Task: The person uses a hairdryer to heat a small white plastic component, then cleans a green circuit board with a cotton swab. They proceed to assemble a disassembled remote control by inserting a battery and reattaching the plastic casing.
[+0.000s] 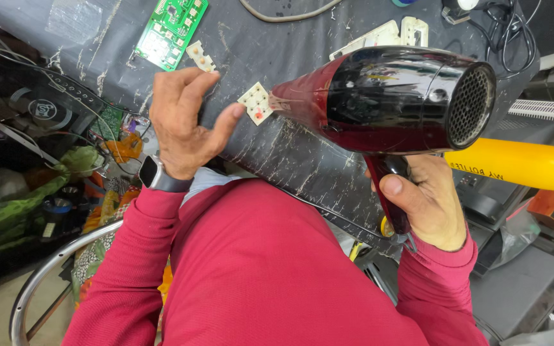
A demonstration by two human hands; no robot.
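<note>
Gripping the handle of a red-and-black hair dryer (392,96), the fingers of the right hand (428,202) are wrapped tight, thumb up the front. The dryer's long axis runs across the desk (290,160), its nozzle toward a small white keypad piece (256,102) lying flat. The left hand (184,125) is nearer, fingers spread and empty, its thumb tip just beside that piece.

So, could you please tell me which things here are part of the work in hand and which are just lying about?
In use:
- hair dryer, gripped by the right hand
- small white keypad piece at its nozzle, beside the open left hand

Lying about:
- green circuit board
- second small white piece
- white casing parts
- yellow bottle
- grey cable
</note>
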